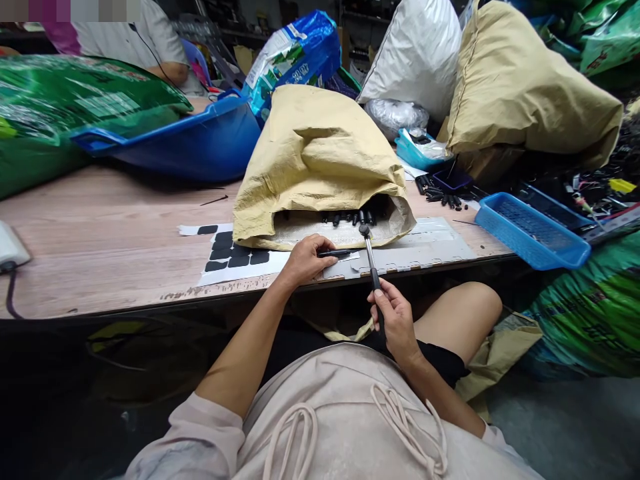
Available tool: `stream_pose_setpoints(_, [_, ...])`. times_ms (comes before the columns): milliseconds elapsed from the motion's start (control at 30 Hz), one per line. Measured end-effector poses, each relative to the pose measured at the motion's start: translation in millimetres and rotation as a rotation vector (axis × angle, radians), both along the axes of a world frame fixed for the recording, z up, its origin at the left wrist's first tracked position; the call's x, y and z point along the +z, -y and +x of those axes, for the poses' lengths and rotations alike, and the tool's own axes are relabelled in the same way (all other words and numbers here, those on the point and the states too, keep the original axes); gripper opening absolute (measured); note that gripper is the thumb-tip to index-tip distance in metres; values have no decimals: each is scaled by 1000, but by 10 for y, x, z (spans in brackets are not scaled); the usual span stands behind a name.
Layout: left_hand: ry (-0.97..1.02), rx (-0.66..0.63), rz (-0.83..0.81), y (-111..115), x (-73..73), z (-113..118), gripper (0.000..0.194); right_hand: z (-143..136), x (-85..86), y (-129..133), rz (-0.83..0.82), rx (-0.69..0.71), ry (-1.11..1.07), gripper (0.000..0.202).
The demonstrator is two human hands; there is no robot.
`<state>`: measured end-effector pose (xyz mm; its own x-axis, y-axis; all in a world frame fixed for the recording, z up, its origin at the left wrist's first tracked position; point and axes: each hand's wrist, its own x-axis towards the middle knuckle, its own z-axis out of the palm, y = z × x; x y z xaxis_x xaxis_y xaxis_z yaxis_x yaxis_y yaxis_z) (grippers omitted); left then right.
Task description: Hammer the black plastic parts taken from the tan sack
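Observation:
My left hand (pixel 306 260) is closed on a slim black part (pixel 336 253) at the table's front edge, just before the sack's mouth. In my right hand (pixel 394 317) is a small hammer (pixel 370 257), gripped by its black handle; its round head is raised by the opening of the sack. The tan sack (pixel 320 160) lies on the table with its mouth towards me, and several black parts (pixel 369 217) show inside. Beneath the sack's front edge lie a grey board (pixel 430 253) and a white sheet with black rounded-square stickers (pixel 235 257).
A blue basin (pixel 185 147) and green bag (pixel 75 113) stand left. At right are a blue basket (pixel 533 230), loose black parts (pixel 440 193) and another tan sack (pixel 520 87). A person (pixel 155 47) sits across the table. A white device (pixel 11 247) lies far left.

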<state>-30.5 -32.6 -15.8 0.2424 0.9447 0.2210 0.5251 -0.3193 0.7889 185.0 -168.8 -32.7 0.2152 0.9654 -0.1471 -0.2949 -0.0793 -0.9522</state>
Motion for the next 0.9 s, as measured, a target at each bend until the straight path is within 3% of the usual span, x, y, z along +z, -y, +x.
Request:
stream_pose_setpoints(267, [108,9,27,5,39,8,18,-5,-83,-52,-81,-5,-151,55])
stream_pose_setpoints(367, [256,18,61,219,63,16,24,-21,-110,-46,-92,-4,-171,58])
stream_pose_setpoints(467, [356,-33,58,605,-19,17,31,-31,-108,-38,-91,-7,-184,57])
stream_pose_setpoints(567, [263,-117,-29,932,-252,21,34,-49,-96,-35,-90,-16,-199,56])
stream_pose_setpoints(633, [142,-99,-164,1004,-479,44,37,-62,-92,-36,-96,-22,-207,57])
stream_pose_setpoints(800, [-131,-64,-578,761,-1068,270,29,-63,-109,-33,-106,-23,-208,57])
stream_pose_setpoints(900, [-140,-94,-645,597,-1298,516,24,-38,-122,-26,-103,-9,-196,54])
